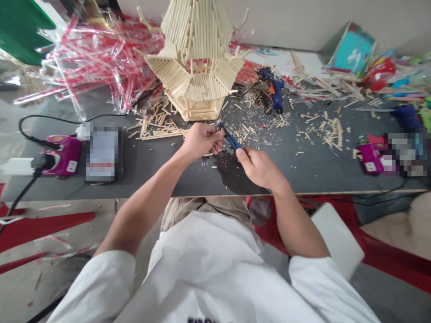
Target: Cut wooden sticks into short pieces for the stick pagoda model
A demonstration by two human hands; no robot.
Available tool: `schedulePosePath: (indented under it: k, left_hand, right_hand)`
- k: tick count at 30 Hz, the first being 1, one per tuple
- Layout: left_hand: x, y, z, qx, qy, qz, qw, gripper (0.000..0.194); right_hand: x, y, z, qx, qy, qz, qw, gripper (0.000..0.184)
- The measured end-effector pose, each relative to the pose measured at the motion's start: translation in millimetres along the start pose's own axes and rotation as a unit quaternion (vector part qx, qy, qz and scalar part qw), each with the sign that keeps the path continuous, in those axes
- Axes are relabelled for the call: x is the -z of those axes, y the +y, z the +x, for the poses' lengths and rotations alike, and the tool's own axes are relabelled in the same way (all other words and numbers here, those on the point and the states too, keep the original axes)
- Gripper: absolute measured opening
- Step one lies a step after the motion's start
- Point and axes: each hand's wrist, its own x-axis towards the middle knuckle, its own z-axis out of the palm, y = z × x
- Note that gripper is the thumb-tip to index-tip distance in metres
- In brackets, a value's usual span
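Observation:
My right hand [259, 168] is closed round a slim blue-handled tool [231, 140] that looks like pliers. Its dark tip points up and left, close to the fingertips of my left hand [201, 142]. Those fingers are pinched together; whatever they hold is too small or hidden to make out. Just beyond both hands stands a tiered model of thin wooden sticks [205, 87], with a flared, many-sided lower part and a tall upper part. Loose wooden sticks [164, 134] lie beside my left hand.
Crumpled red and clear wrappers [107, 58] pile up at the back left. A phone [103, 154] and a purple power adapter [63, 154] with cables lie left. Right of the model are a blue glue gun [276, 92], stick scraps [333, 132] and another purple adapter [372, 157].

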Motion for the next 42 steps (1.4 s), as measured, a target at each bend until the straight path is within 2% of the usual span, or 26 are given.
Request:
schedulePosePath:
  k: [11,20,23,35,42]
  left_hand:
    - [-1.8,2,-1,0.002,0.002,0.002,1.0,0.037]
    - [0.8,-3,2,-0.003,0.002,0.011,1.0,0.037]
    - [1.4,-5,2,-0.003,0.005,0.021,1.0,0.038]
    - [-0.9,0,0,-0.015,0.019,0.042,0.999,0.035]
    - [-4.6,6,-3,-0.012,0.01,0.014,1.0,0.031]
  right_hand:
    - [8,-8,0,-0.019,-0.018,-0.029,0.999,0.057]
    - [0,-3,2,-0.014,0.0,-0.096,0.995,0.063]
    - [-2,0,4,-0.009,-0.006,-0.087,0.996,0.064]
    - [-5,-3,5,-0.007,-0.001,-0.143,0.99,0.068]
    - [-11,0,8,-0.028,0.048,-0.158,0.986,0.069]
